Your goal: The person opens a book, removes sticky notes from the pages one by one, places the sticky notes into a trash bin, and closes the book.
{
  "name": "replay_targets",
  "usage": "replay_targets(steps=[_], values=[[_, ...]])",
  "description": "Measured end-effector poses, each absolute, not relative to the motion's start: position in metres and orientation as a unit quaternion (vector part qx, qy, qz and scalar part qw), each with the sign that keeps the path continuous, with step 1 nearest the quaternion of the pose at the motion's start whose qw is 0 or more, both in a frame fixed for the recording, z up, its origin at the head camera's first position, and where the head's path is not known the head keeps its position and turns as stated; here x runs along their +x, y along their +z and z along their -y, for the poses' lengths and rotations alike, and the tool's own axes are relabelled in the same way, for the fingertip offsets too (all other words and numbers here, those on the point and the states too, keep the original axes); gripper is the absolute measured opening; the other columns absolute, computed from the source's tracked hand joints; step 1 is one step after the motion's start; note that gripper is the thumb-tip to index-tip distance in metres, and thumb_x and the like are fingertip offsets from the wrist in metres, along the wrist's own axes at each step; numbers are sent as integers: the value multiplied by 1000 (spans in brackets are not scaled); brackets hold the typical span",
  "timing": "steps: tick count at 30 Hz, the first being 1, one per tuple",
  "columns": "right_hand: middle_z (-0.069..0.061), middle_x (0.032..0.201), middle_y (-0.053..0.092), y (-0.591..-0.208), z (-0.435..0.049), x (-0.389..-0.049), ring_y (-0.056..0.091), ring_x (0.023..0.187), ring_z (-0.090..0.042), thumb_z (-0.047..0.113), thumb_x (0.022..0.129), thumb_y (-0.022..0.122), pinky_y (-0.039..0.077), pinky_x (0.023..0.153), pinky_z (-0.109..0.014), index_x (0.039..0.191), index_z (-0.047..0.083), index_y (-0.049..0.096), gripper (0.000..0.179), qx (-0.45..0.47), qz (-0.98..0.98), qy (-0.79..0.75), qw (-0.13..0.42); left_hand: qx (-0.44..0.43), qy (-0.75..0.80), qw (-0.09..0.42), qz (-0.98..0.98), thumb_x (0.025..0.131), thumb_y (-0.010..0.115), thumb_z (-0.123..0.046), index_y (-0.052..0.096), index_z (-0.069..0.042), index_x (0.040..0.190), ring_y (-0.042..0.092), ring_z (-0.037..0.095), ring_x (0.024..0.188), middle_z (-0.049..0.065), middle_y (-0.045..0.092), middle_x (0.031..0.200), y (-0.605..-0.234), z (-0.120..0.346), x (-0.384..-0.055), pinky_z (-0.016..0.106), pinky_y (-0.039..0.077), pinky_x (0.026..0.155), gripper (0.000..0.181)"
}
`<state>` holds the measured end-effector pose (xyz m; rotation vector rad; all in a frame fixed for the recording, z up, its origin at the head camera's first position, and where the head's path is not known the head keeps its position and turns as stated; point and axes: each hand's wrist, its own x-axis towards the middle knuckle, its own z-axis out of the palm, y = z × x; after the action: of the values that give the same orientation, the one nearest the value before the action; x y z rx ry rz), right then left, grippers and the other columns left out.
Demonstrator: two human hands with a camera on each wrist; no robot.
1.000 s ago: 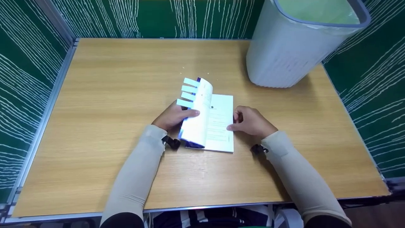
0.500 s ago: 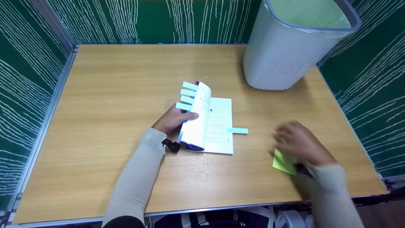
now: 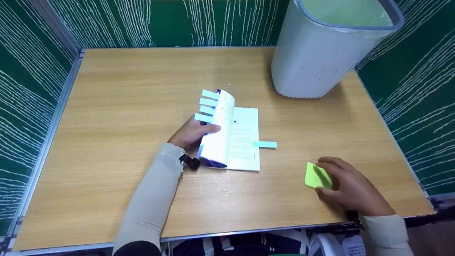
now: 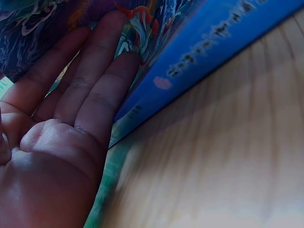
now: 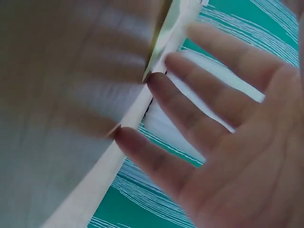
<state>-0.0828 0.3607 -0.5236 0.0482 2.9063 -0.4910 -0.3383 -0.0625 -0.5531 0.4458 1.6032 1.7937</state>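
Observation:
An open book (image 3: 243, 142) lies on the table, its turned pages (image 3: 217, 142) curled up over the left side. My left hand (image 3: 192, 132) grips that side, thumb on the page and fingers against the illustrated cover (image 4: 137, 23) underneath. Several light blue sticky tabs (image 3: 207, 102) stick out from the raised pages. Another blue tab (image 3: 265, 144) juts from the right edge of the flat page. At the front right, a yellow-green sticky note pad (image 3: 315, 176) lies on the wood. My right hand (image 3: 350, 186) is around its right side, fingers spread and nothing gripped; its fingertips (image 5: 159, 80) are down near the tabletop.
A tall pale bin (image 3: 316, 57) with a liner stands at the back right of the wooden table (image 3: 124, 89). Green partitions (image 3: 167, 25) with white streaks enclose the back and sides. Tiny pale specks lie behind the book.
My right hand has left the page's right edge, where a blue tab now shows, and moved right and toward me to the yellow-green pad. My left hand keeps holding the book.

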Motion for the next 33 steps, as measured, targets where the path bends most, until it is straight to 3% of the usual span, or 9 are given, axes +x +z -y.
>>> replay_targets(steps=[7,14,17,21,23,25,28,33], values=[[-13,142,59,-523,-353,-88,58,127,-38,7,81,81,49,105,-64,136,12,64,58,-40,-994,-96,14,146,684,352,-622,95,76,-26,52,-18,147,74,34,111,14,71,129,-545,64,-333,46,62,91,58],[-7,113,76,-518,-354,-99,74,102,-29,3,89,77,60,90,-56,112,14,76,25,-47,-994,-102,-15,141,684,350,-624,93,79,-30,50,-21,148,74,32,111,13,70,130,-551,63,-335,45,63,91,64],[-7,102,79,-508,-347,-106,76,90,-27,0,88,77,63,81,-52,105,13,78,21,-62,-986,-125,-91,150,688,345,-620,93,79,-29,49,-20,148,74,33,111,14,70,130,-555,62,-338,46,63,91,63],[-10,98,79,-498,-310,-134,77,85,-25,-4,85,76,64,75,-45,105,7,79,23,-150,-940,-168,-255,146,713,339,-595,94,76,-22,52,-16,146,73,36,111,18,69,130,-557,64,-340,49,62,90,58],[-12,102,79,-498,-281,-155,77,88,-26,-5,86,71,64,77,-45,110,4,78,26,-204,-920,-175,-285,128,732,340,-576,95,74,-18,54,-12,144,74,37,109,21,69,129,-557,65,-340,49,63,89,53],[-14,111,78,-499,-249,-175,77,98,-27,-5,90,66,64,84,-45,118,4,76,31,-244,-919,-169,-259,98,744,335,-570,94,72,-18,58,-8,139,75,35,104,21,71,125,-557,67,-340,48,64,85,48],[-15,125,74,-503,-208,-199,74,112,-27,-1,98,59,62,92,-43,128,5,71,33,-288,-934,-124,-170,58,755,328,-565,92,68,-21,63,-1,131,77,32,95,22,73,117,-555,69,-338,44,65,78,43],[-14,129,72,-512,-171,-213,74,110,-26,0,100,59,65,83,-41,126,5,70,29,-329,-941,-38,-73,42,754,328,-568,90,65,-24,64,1,128,77,28,91,20,75,113,-554,70,-336,39,66,74,46]])
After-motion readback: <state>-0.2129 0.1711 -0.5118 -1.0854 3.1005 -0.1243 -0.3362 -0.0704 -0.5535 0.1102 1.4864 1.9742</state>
